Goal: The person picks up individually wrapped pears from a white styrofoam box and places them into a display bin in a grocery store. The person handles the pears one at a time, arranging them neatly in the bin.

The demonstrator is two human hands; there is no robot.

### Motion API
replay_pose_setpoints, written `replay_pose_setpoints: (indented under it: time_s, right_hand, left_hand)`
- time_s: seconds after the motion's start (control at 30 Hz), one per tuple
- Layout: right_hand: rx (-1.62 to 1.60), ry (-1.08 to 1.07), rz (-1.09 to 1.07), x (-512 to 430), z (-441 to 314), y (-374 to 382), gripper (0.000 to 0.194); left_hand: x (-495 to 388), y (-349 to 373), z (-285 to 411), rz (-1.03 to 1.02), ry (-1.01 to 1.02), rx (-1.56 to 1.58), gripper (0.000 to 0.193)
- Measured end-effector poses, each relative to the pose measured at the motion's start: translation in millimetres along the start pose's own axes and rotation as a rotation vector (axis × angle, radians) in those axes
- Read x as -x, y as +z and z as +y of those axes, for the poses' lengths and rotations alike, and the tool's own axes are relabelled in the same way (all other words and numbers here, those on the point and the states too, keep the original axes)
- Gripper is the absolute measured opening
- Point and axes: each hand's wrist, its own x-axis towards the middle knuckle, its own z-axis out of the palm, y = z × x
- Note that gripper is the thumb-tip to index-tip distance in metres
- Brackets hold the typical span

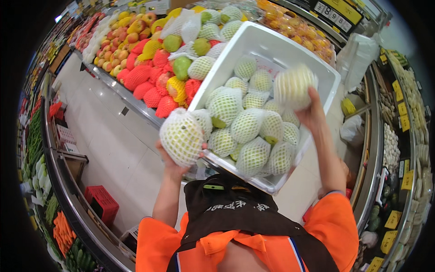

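A pale green fruit in a white foam net (181, 137) rests in my left hand (170, 161), held beside the near left corner of a white foam box (326, 80). My right hand (312, 114) grips another net-wrapped fruit (295, 87), blurred, above the right side of the box. Inside the box lie several green fruits in white foam nets (248, 125), most at the near end. A printed sheet (266, 66) shows partly behind them at the far end.
Left of the box, the display holds fruits in red foam nets (149, 80), bare green fruits (182, 67) and apples (117, 44). Bagged orange fruits (299, 30) lie behind it. A red crate (101, 205) stands on the floor at left. Vegetable shelves with yellow price tags (393, 219) line the right.
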Motion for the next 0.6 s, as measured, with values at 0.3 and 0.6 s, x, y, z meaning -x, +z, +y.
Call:
replay_pose_setpoints:
  time_s: [0.3, 0.6]
  right_hand:
    - [2.096, 0.033, -0.450, -155, -43, -77, 0.082]
    - [2.352, -0.282, -0.874, -151, -6, -102, 0.095]
  left_hand:
    - [-17, 13, 9, 0.126, 0.178, -0.343, 0.087]
    - [-98, 53, -5, 0.222, 0.085, -0.631, 0.088]
